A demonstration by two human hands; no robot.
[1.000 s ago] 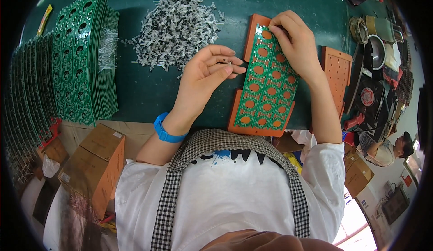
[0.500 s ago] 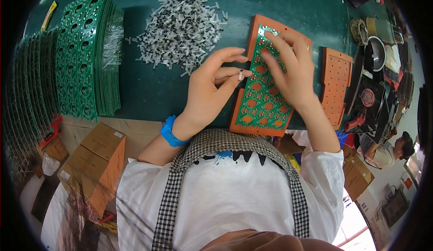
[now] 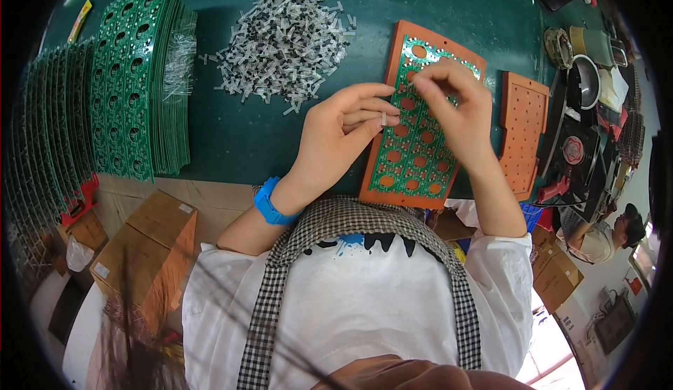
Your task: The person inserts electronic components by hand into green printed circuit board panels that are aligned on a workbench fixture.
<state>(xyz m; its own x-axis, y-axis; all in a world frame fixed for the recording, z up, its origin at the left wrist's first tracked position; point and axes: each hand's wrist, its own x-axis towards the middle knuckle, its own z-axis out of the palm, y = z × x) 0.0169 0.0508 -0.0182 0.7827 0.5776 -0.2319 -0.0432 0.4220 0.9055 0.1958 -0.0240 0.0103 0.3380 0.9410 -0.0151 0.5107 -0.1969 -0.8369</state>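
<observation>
A green circuit board with rows of round holes lies on an orange-brown holder plate. My left hand, with a blue band on its wrist, is closed beside the board's left edge. Between its thumb and finger it pinches a small clear plastic piece. Over the upper half of the board, my right hand has thumb and index fingertips pressed together; whatever they hold, if anything, is too small to make out. Left of the board lies a heap of small clear and black plastic pieces.
Tall stacks of green circuit boards stand on the left. A second orange-brown plate with small holes lies at the right, near a metal bowl and a tape roll. Cardboard boxes sit below the table edge. Another person is farther right.
My right hand has drawn back from the board's top, and its spread fingers have come together in a pinch. My left hand has shifted slightly right, still pinching the small piece.
</observation>
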